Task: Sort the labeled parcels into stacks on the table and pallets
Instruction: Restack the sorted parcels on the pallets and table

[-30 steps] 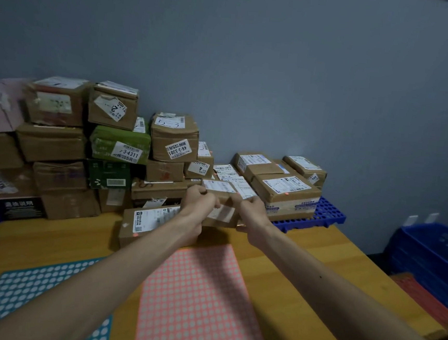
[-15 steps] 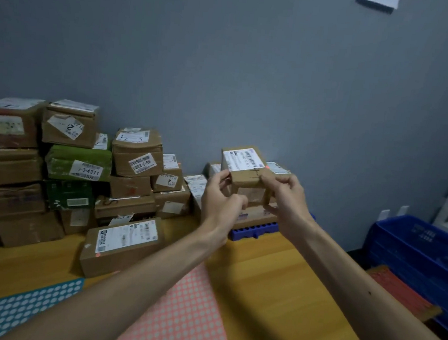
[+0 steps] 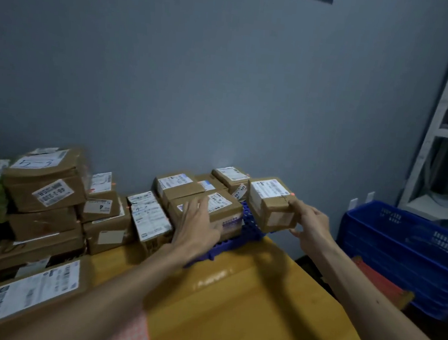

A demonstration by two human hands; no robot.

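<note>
— Two hands out. Which holds the small parcel (image 3: 270,202)?
— Right hand (image 3: 311,223), fingers (image 3: 297,203) pinching its 3 o'clock end; left hand (image 3: 198,223) lies flat and spread on a stacked parcel (image 3: 208,209).
— Risk?
— One-ended pinch above the blue pallet (image 3: 250,226) edge at the tabletop (image 3: 246,302) corner; it could tip off.
— Orientation?
— Label up, long axis 11-to-5.

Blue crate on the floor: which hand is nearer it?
Right. The right hand, holding a small parcel, is just left of the blue crate; the left hand lies further left.
</note>
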